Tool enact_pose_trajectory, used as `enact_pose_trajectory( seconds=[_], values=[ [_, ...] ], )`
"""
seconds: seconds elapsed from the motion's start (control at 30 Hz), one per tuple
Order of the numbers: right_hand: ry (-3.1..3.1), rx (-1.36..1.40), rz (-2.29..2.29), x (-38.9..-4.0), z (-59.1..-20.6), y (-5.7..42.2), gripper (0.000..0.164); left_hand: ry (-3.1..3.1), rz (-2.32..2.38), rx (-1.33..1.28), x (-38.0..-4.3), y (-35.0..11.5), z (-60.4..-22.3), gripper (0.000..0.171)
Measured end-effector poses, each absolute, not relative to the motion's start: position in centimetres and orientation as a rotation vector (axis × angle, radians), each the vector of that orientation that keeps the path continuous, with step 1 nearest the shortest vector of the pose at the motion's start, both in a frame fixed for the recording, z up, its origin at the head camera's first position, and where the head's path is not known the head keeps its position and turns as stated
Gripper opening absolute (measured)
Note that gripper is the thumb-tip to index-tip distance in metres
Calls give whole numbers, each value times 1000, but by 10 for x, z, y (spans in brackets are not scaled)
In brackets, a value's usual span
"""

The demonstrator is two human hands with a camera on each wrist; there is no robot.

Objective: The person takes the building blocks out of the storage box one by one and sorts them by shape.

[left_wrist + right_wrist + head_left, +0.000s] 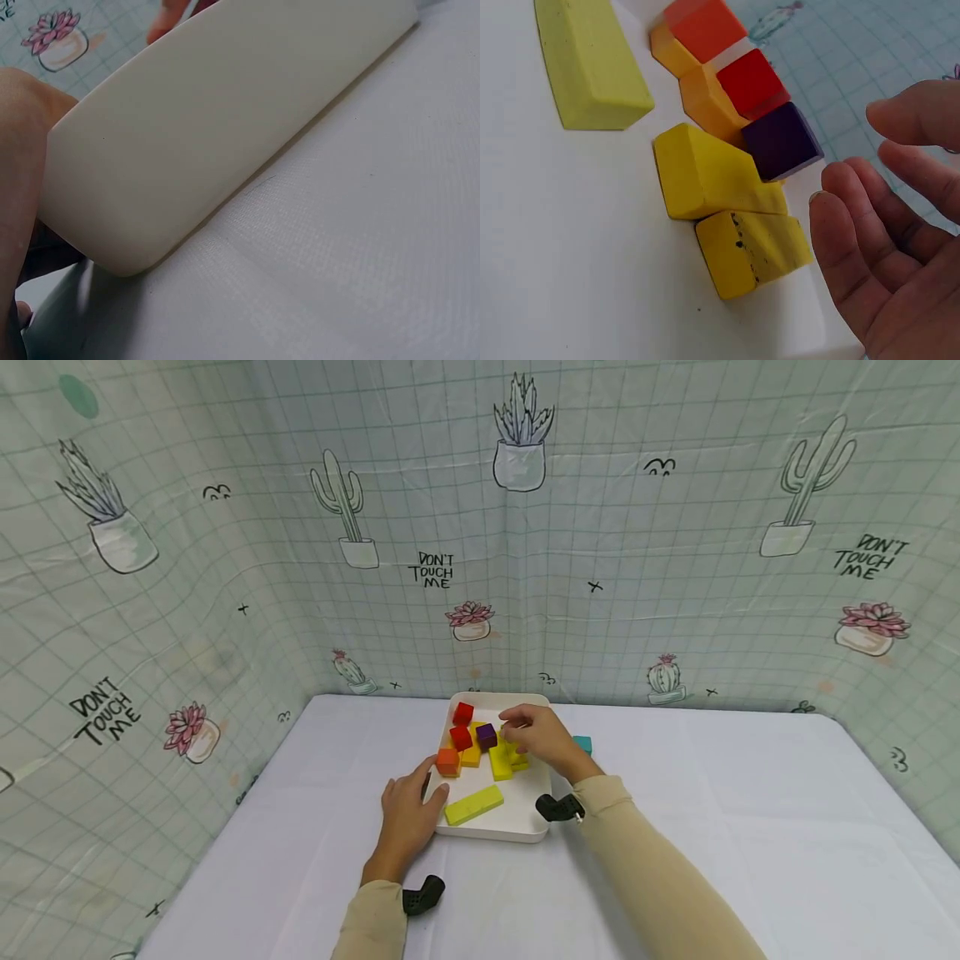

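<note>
Right hand (546,737) poised over the far right of the tray (491,834), and nothing is held by it: the fingers are loosely bent, the thumb is held well apart, and a wide gap is left between. On the other side the left rim is gripped by the left hand (408,806), thumb laid over the edge.

Now, the two yellow blocks! The specked block (761,251) and the plain block (724,176) are set side by side in the tray, right of its middle, and both are seen below the right hand, towards the body from its fingertips. It is by the right hand that they are most closely approached; the left is kept well apart, across the tray. Whether the specked block is brushed by a fingertip cannot be told.

And the direction: both long axes are run roughly front to back, near ends pointed at the person, far ends turned up towards the fingers and, in the head view, partly covered. Just beyond the plain block, to its left, the purple cube (487,735) is found. Nearer the left thumb, the lime bar (474,805) is laid crosswise, its right end angled away from the body.
</note>
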State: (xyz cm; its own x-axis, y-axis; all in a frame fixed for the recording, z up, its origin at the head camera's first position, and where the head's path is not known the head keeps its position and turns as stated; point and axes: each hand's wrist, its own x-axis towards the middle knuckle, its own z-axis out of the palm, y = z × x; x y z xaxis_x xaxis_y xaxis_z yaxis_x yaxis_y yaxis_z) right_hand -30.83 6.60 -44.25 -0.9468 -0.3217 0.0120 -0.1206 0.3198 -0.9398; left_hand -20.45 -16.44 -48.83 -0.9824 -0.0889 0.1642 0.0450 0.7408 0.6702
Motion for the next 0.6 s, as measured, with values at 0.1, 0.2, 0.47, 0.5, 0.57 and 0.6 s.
enact_pose_trajectory(
  seconds=[0.1, 0.2, 0.47, 0.5, 0.57, 0.6],
  values=[
    [2420, -422, -1655, -310, -443, 62, 39, -2748, -1073, 36, -204, -164, -488, 55],
    [2424, -414, -1639, -312, -444, 59, 39, -2748, -1074, 35, -204, -164, -487, 55],
    [2445, -380, -1608, -314, -446, 54, 36, -2762, -1065, 51, -203, -164, -487, 55],
    [2451, -383, -1602, -314, -447, 53, 36, -2760, -1064, 52, -203, -164, -487, 55],
    [2457, -382, -1591, -315, -447, 52, 36, -2757, -1066, 54, -203, -164, -487, 55],
    [2460, -382, -1586, -315, -446, 52, 36, -2755, -1065, 53, -203, -164, -487, 55]
  ],
)
